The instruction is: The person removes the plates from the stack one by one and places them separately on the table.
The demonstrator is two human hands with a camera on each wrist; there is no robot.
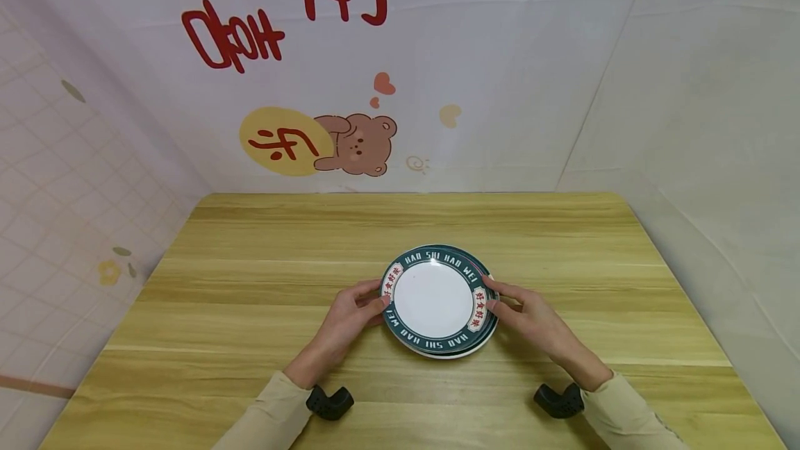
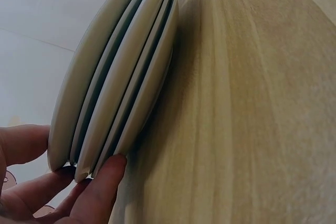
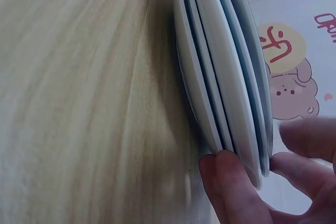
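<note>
Left hand [image 1: 346,318] clamped on left rim of stacked plates [image 1: 434,297], thumb at top plate's edge, fingertips lower down side. Right hand [image 1: 537,321] clamped on opposite rim, fingers against lower edges. Stack lies between both hands, over wooden table [image 1: 250,283]; cannot tell whether touching it. Top plate: green lettered rim, white middle. Beyond hands, wall with printed bear [image 1: 362,148].

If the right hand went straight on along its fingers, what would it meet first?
The stack of plates: the right hand already has fingertips against its rim. Whether the thumb touches too is hard to tell.
</note>
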